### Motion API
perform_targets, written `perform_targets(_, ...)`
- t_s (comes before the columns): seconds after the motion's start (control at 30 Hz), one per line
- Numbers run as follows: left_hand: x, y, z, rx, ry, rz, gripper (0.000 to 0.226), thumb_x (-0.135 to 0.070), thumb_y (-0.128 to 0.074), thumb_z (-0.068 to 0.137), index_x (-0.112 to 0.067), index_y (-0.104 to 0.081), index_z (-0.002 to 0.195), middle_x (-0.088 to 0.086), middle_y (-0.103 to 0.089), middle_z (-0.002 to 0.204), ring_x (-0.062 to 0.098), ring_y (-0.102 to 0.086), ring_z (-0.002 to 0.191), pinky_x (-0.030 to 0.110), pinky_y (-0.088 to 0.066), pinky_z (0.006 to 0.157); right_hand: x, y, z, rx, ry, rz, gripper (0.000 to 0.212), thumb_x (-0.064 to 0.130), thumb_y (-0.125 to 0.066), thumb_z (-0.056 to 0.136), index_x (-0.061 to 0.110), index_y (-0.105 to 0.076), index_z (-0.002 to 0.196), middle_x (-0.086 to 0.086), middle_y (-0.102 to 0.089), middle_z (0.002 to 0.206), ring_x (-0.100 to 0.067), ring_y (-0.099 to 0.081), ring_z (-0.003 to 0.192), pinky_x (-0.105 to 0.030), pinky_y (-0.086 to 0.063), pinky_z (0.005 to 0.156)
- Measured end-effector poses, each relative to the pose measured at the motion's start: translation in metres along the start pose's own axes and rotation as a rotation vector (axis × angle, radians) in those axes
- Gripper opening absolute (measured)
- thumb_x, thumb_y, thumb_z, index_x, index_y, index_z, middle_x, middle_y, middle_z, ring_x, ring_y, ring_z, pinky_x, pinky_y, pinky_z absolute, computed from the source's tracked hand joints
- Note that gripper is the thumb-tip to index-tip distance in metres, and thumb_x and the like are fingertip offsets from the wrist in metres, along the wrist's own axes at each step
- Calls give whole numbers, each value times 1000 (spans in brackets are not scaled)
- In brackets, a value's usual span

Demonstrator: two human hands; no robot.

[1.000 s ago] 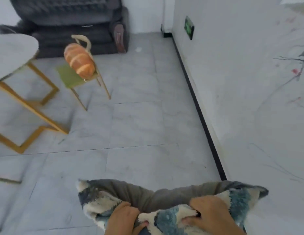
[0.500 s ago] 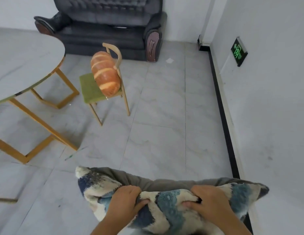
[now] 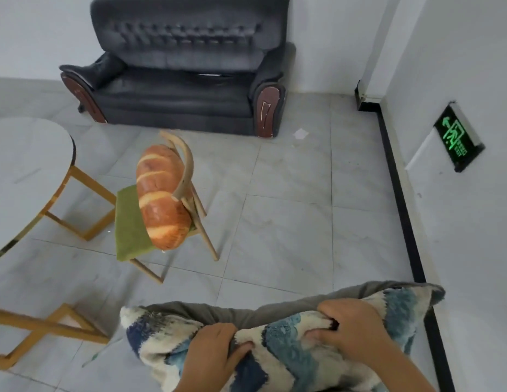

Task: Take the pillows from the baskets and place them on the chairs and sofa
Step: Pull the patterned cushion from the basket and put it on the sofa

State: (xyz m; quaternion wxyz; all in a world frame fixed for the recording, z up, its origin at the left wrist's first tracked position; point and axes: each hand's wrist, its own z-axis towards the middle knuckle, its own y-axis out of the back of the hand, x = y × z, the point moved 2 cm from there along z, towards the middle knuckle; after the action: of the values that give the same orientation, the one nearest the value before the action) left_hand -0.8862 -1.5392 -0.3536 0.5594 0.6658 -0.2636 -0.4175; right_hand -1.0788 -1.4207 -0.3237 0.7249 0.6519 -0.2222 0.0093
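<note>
Grey tiled floor (image 3: pixel 275 222), dark sofa (image 3: pixel 178 89) by wall. Blue-striped pillow (image 3: pixel 275 349) clamped by both hands, left (image 3: pixel 215 355), right (image 3: pixel 351 329).

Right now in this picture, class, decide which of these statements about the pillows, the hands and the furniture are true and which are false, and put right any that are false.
1. Both hands grip the blue and cream pillow. True: the left hand and the right hand each bunch its fabric.
2. The bread-shaped pillow lies on the sofa. False: it leans on the green-seated chair.
3. The dark sofa already holds a pillow. False: no pillow shows on its seat.
4. A green exit sign is on the wall to the right. True.
5. The round table stands left of the chair. True.
</note>
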Motion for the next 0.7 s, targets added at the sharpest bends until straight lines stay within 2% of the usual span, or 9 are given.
perform_targets(0.1, 16, 16, 89, 84, 173, -58, 43, -66, -10, 80, -32, -13, 55, -16, -12, 42, 1, -30, 37, 12, -16, 36, -47, 7, 77, -34, -15, 22, 64, 75, -14, 79, 28, -43, 47, 19, -26, 43, 3, -33, 35, -14, -23, 44)
perform_targets(0.17, 27, 15, 147, 134, 78, -28, 52, -69, 3, 79, -34, -28, 56, -16, -41, 43, 1, -53, 44, 15, -25, 44, -66, 13, 130, 23, -23, 18, 56, 72, -16, 82, 33, -45, 54, 23, -26, 49, 8, -37, 43, -10, -22, 47)
perform_targets(0.23, 37, 22, 211, 125, 52, -25, 88, -78, 7, 70, -19, -56, 90, 4, -66, 102, 11, -61, 98, 16, -39, 77, -93, 7, 177, 99, 6, 21, 41, 73, -31, 78, 38, -52, 76, 23, -47, 68, 4, -56, 74, -9, -27, 59)
perform_targets(0.3, 62, 11, 275, 195, -12, 5, 64, -58, -12, 89, -14, -50, 116, 8, -53, 129, 13, -50, 117, 24, -38, 90, -117, 10, 229, 118, -35, 24, 69, 96, -22, 41, 43, -48, 76, 19, -49, 71, -5, -57, 83, -14, -33, 63)
perform_targets(0.37, 88, 33, 346, 74, 15, -44, 63, -51, -4, 93, -28, -58, 67, -2, -69, 71, 1, -64, 72, 11, -32, 49, -140, 17, 296, 48, -140, 72, 85, 97, -1, 38, 41, -56, 71, 32, -37, 58, 5, -47, 62, -5, -34, 58)
perform_targets(0.4, 101, 45, 377, 23, 0, -11, 57, -54, 1, 91, -37, -37, 53, -16, -49, 46, -5, -55, 48, 14, -19, 40, -154, 22, 329, -11, -128, 56, 82, 92, -2, 55, 37, -62, 67, 38, -32, 54, 7, -44, 53, -1, -32, 53)
perform_targets(0.5, 135, 75, 480, -129, -101, 55, 50, -57, 1, 89, -30, -21, 53, -12, -21, 45, -4, -34, 36, 15, -14, 39, -179, 56, 428, -109, -189, 177, 70, 85, -12, 68, 35, -60, 62, 19, -47, 40, 5, -40, 38, -8, -33, 41)
perform_targets(0.6, 163, 101, 574, -171, -165, 107, 64, -55, 0, 89, -30, -39, 44, -13, -39, 37, -4, -40, 37, 14, -28, 43, -205, 77, 509, -148, -170, 128, 39, 80, -17, 74, 46, -33, 64, 29, -17, 43, 23, -20, 43, 2, -19, 35)
perform_targets(0.7, 195, 98, 651, -52, -133, 87, 67, -59, 1, 88, -30, -40, 44, -15, -46, 40, -4, -44, 40, 16, -28, 48, -229, 69, 590, -105, -208, 147, 61, 88, -16, 63, 42, -53, 75, 33, -30, 49, 23, -33, 45, 2, -29, 42)
